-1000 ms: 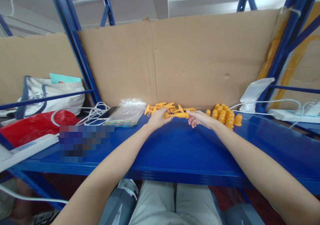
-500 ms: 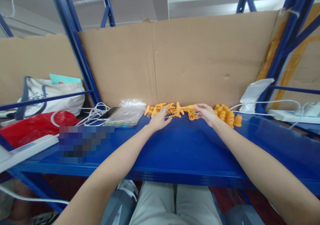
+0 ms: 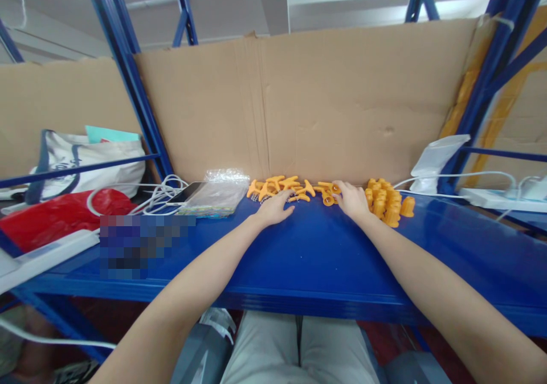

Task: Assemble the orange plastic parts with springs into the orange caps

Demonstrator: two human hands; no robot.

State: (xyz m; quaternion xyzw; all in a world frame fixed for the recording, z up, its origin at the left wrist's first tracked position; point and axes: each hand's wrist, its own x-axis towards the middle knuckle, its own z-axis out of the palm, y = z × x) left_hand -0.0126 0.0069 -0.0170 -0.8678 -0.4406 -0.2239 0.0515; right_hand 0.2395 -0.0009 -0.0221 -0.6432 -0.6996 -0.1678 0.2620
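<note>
— Head view: state of the hands?
— Left hand (image 3: 276, 208) flat, fingers loosely spread, empty; right hand (image 3: 352, 200) curled onto the orange pieces (image 3: 284, 182), pinch not discernible.
— Pieces' position?
— On the blue shelf (image 3: 307, 253), a row running left-right along the cardboard (image 3: 342, 99), just beyond both hands; right hand nearer, touching

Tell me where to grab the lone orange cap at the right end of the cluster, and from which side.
Pinch the cap across its sides, coming from above and the front. It stands upright on the shelf, apart from the other caps to its left, with cardboard behind, so top and front look freest.
</note>
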